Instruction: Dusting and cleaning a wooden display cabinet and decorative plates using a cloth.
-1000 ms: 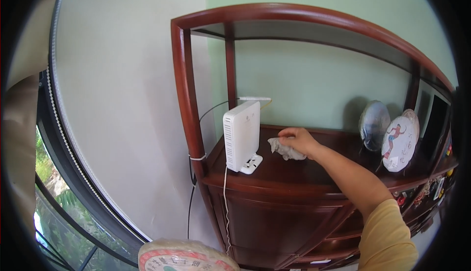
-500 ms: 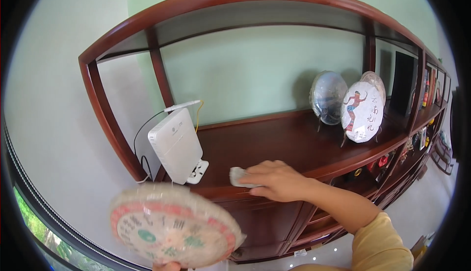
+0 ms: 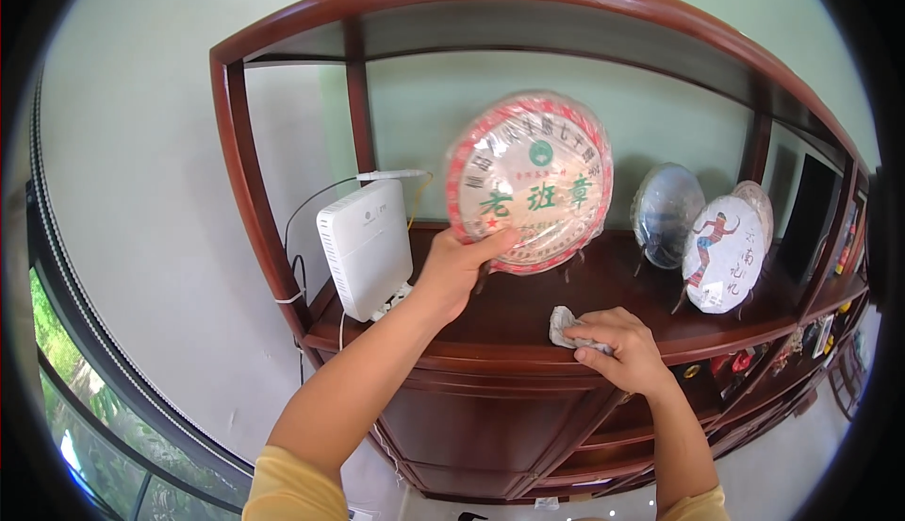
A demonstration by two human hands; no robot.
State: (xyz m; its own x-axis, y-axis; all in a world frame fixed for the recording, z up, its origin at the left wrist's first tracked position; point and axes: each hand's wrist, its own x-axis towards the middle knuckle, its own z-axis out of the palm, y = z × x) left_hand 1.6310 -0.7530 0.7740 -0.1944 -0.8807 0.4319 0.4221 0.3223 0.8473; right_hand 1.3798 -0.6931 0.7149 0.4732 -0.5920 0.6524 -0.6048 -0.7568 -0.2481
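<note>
My left hand (image 3: 460, 271) grips the lower left rim of a big round tea cake (image 3: 533, 167), wrapped in pale paper with a red border and green marks under clear plastic. Short dark stand legs (image 3: 567, 266) show below the cake, which is upright over the shelf. Whether they rest on the wood I cannot tell. On the shelf's front part, my right hand (image 3: 624, 349) is closed around a crumpled grey-white cloth (image 3: 564, 323).
A white router (image 3: 366, 248) with cables stands at the left end of the dark red wooden shelf (image 3: 471, 332). Toward the right are a white wrapped disc with a painted figure (image 3: 724, 255), a shiny dark disc (image 3: 667, 215) and another disc behind. A window (image 3: 71, 361) lies at lower left.
My left hand has lifted the tea cake from the lower left up over the shelf. My right hand has moved rightward along the shelf with the cloth. The view has shifted too.
</note>
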